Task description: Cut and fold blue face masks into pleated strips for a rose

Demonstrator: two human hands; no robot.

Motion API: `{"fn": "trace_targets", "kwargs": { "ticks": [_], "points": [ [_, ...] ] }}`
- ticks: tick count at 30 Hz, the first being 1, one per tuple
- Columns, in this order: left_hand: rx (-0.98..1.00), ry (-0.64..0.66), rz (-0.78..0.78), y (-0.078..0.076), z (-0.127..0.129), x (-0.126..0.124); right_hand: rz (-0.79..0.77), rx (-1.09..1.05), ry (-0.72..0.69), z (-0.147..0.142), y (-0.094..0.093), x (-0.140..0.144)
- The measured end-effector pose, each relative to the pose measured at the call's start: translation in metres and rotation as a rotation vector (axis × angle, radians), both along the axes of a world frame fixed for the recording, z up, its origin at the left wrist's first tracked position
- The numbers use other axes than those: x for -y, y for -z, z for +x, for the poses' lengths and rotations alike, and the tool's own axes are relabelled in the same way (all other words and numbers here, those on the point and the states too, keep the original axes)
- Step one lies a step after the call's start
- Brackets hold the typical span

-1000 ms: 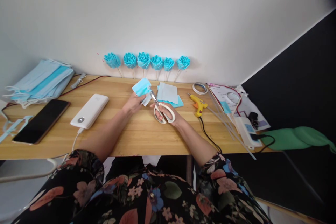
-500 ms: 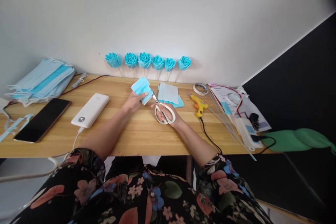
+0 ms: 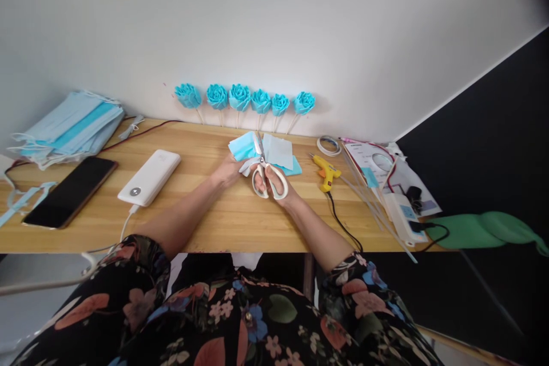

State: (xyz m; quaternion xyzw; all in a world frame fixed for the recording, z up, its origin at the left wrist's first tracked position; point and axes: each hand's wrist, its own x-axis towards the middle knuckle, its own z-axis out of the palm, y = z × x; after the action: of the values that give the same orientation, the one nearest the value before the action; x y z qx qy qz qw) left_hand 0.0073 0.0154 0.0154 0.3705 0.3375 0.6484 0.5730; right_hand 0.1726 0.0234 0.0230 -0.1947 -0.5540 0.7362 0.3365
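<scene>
My left hand (image 3: 228, 171) is closed on a piece of light-blue mask fabric (image 3: 243, 146), whose pale underside folds over near the fingers. In my right hand (image 3: 274, 183) is a pair of scissors with white handles (image 3: 281, 184). Its blades point away from me, slightly parted, at the right edge of the held fabric. Whether they are cutting into it I cannot tell. Just behind the scissors, flat on the wooden table (image 3: 214, 223), lie more cut fabric pieces (image 3: 278, 150), pale on top and blue beneath.
Several blue fabric flowers (image 3: 239, 97) on thin sticks lean against the wall. At left are stacked masks (image 3: 72, 126), a phone (image 3: 71, 191) and a white power bank (image 3: 149, 177). Rightward are a yellow glue gun (image 3: 326, 171), a tape roll (image 3: 329, 146) and a power strip (image 3: 405, 217).
My left hand has brought the fabric rightward and turned it, so its pale side shows. The scissors have swung more upright, with their blades and handles spread wider.
</scene>
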Motion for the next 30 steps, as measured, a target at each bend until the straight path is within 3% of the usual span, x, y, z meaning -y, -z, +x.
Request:
{"fn": "trace_targets", "kwargs": {
  "ticks": [6,16,22,25,30],
  "points": [
    [0.083,-0.108,-0.053,-0.002,-0.005,-0.002,0.002,0.0,0.044,0.006,0.001,-0.01],
    [0.113,-0.179,-0.044,-0.004,-0.016,-0.004,-0.035,0.006,0.058,0.009,-0.004,-0.013],
    [0.182,-0.257,-0.06,-0.007,-0.038,-0.011,0.01,0.118,0.122,0.015,-0.01,-0.019],
    [0.224,-0.342,-0.105,-0.005,-0.053,-0.017,0.235,0.36,0.122,0.02,-0.016,-0.02],
    [0.187,-0.356,-0.126,0.002,-0.064,-0.023,0.901,0.9,0.012,0.025,-0.027,-0.013]
  ]
}}
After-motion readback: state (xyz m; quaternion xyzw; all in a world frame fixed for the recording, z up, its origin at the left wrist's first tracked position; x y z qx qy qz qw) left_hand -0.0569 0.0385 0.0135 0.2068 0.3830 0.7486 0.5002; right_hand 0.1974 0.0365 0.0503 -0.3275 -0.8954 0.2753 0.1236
